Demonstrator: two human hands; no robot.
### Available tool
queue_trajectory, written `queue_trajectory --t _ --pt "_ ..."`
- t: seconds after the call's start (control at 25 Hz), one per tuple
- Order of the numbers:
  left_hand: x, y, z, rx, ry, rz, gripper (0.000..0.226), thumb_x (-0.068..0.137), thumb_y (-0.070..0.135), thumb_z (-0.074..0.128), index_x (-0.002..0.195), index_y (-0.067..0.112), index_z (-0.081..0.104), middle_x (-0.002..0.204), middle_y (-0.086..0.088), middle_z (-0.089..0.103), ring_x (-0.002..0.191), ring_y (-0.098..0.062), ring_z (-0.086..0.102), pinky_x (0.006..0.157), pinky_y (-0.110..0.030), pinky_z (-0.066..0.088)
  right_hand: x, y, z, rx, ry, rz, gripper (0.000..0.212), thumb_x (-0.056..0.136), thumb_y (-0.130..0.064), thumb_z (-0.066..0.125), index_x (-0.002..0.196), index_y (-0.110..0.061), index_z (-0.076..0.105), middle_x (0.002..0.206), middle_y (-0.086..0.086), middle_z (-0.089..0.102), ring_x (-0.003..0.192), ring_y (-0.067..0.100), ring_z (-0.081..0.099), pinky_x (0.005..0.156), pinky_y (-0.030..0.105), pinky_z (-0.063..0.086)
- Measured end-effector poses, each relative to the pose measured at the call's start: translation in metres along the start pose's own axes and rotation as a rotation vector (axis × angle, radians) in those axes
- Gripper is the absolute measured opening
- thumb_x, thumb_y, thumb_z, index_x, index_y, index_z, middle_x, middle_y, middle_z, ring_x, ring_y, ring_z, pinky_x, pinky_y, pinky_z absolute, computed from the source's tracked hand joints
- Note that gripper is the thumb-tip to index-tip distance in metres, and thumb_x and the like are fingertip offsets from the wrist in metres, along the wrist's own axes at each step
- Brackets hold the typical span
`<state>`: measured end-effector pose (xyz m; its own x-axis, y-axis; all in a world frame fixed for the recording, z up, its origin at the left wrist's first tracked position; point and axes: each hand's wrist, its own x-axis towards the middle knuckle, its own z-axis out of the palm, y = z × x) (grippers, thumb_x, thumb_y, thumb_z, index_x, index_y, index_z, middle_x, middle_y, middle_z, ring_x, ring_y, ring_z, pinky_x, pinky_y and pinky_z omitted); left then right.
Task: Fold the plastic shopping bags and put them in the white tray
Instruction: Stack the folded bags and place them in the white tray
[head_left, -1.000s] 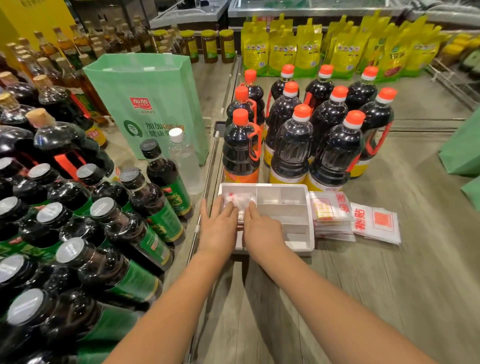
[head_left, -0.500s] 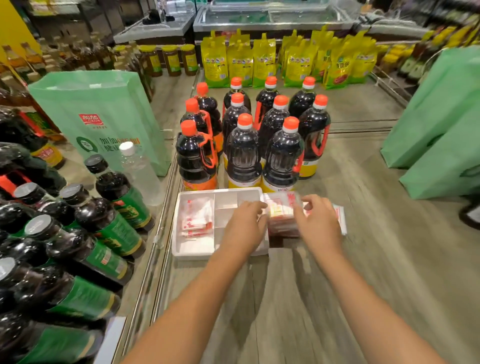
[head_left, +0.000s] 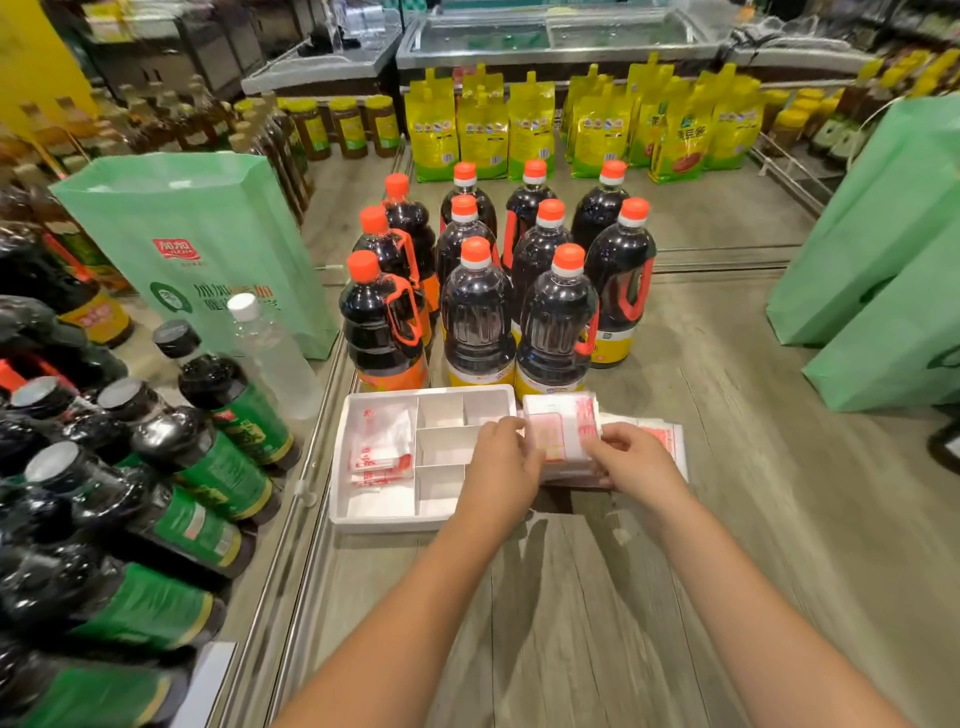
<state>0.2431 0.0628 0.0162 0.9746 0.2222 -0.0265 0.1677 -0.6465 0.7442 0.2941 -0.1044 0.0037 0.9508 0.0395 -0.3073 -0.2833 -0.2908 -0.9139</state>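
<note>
1. Lower centre-left of the frame: the white tray (head_left: 387, 521) sits on the table (head_left: 571, 597), with folded bags (head_left: 382, 447) lying in its long left compartment.
2. The left hand (head_left: 501, 467) reaches over the tray's right side, its curled fingertips pinching the left edge of the top bag (head_left: 561, 426).
3. Just right of the tray lies the stack of plastic shopping bags (head_left: 566, 470).
4. The right hand (head_left: 636, 462), fingers curled, pinches the top bag's right edge.
5. The film looks thin, light, limp and slippery. It is best held by opposite edges and pressed flat so its neighbours don't slide along.
</note>
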Motion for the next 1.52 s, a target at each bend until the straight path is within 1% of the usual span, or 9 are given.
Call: queue_trajectory --t 0.24,0.4,0.56,0.84,1.0,1.12,1.2,1.36,1.52 --pt "-0.007 -0.005 -0.016 -0.321 0.049 -0.086 0.018 0.096 0.032 0.061 0.111 0.021 0.064 0.099 0.005 0.068 0.086 -0.011 0.066 0.081 -0.034 0.056 -0.030 -0.034 0.004 0.119 -0.096 -0.044 0.004 0.095 -0.018 0.065 0.097 -0.014 0.064 0.078 0.010 0.065 0.056 0.011 0.057 0.054 0.022 0.048" --pt "-0.019 -0.038 -0.061 -0.541 0.273 -0.178 0.023 0.095 0.024 0.064 0.117 0.026 0.056 0.094 -0.004 0.069 0.077 -0.014 0.071 0.065 -0.038 0.061 -0.045 -0.056 0.069 -0.006 -0.101 -0.217 0.034 0.091 -0.018 0.068 0.118 -0.032 0.053 0.076 0.001 0.071 0.060 0.012 0.068 0.055 0.029 0.057" --pt "-0.029 -0.090 -0.109 -0.317 0.404 -0.168 0.019 0.093 0.028 0.066 0.110 0.018 0.067 0.105 -0.005 0.069 0.073 -0.016 0.071 0.063 -0.038 0.061 -0.044 -0.056 0.150 -0.202 -0.153 -0.310 0.032 0.090 -0.028 0.068 0.121 -0.027 0.062 0.087 -0.005 0.068 0.073 0.016 0.068 0.070 0.040 0.059" --pt "-0.021 -0.130 -0.132 0.100 0.228 -0.067 0.042 0.089 0.009 0.071 0.130 0.003 0.063 0.135 -0.010 0.053 0.105 -0.010 0.055 0.097 -0.009 0.035 -0.041 -0.058 0.202 -0.667 -0.143 -0.471 0.035 0.098 -0.032 0.057 0.129 -0.016 0.059 0.118 0.004 0.054 0.102 0.024 0.059 0.089 0.040 0.052" --pt "-0.014 -0.142 -0.131 0.315 0.222 0.083 0.034 0.088 0.011 0.070 0.122 0.009 0.068 0.131 -0.007 0.061 0.116 -0.028 0.057 0.099 -0.037 0.048 -0.040 -0.057 0.206 -0.961 -0.082 -0.592 0.038 0.097 -0.031 0.058 0.129 -0.013 0.054 0.123 0.007 0.047 0.104 0.027 0.055 0.082 0.039 0.051" --pt "-0.013 -0.146 -0.129 0.523 0.279 0.189 0.019 0.078 0.019 0.077 0.097 0.018 0.074 0.110 0.006 0.071 0.093 -0.026 0.056 0.075 -0.039 0.052 -0.037 -0.050 0.207 -1.108 -0.037 -0.718 0.039 0.081 -0.018 0.074 0.118 -0.009 0.066 0.129 0.010 0.058 0.111 0.030 0.056 0.085 0.040 0.050" --pt "-0.013 -0.149 -0.126 0.563 0.260 0.180 0.032 0.075 0.019 0.078 0.107 0.020 0.073 0.118 0.005 0.070 0.103 -0.031 0.058 0.082 -0.043 0.052 -0.032 -0.042 0.209 -1.172 -0.014 -0.757 0.048 0.073 -0.015 0.079 0.119 -0.008 0.068 0.131 0.010 0.062 0.117 0.032 0.057 0.094 0.043 0.049" --pt "-0.013 -0.150 -0.120 0.624 0.230 0.160 0.061 0.068 0.003 0.083 0.125 0.018 0.067 0.128 -0.001 0.067 0.118 -0.039 0.059 0.096 -0.050 0.047 -0.033 -0.042 0.212 -1.313 -0.093 -0.736 0.066 0.089 -0.020 0.064 0.149 -0.007 0.040 0.157 0.013 0.037 0.147 0.034 0.029 0.119 0.051 0.022" --pt "-0.011 -0.139 -0.118 0.660 0.150 0.071 0.049 0.086 0.004 0.061 0.132 0.022 0.059 0.141 0.003 0.056 0.132 -0.032 0.044 0.110 -0.045 0.027 -0.034 -0.047 0.214 -1.465 -0.179 -0.677 0.064 0.101 -0.026 0.042 0.157 -0.012 0.016 0.166 0.009 0.013 0.153 0.032 0.005 0.122 0.053 0.003"
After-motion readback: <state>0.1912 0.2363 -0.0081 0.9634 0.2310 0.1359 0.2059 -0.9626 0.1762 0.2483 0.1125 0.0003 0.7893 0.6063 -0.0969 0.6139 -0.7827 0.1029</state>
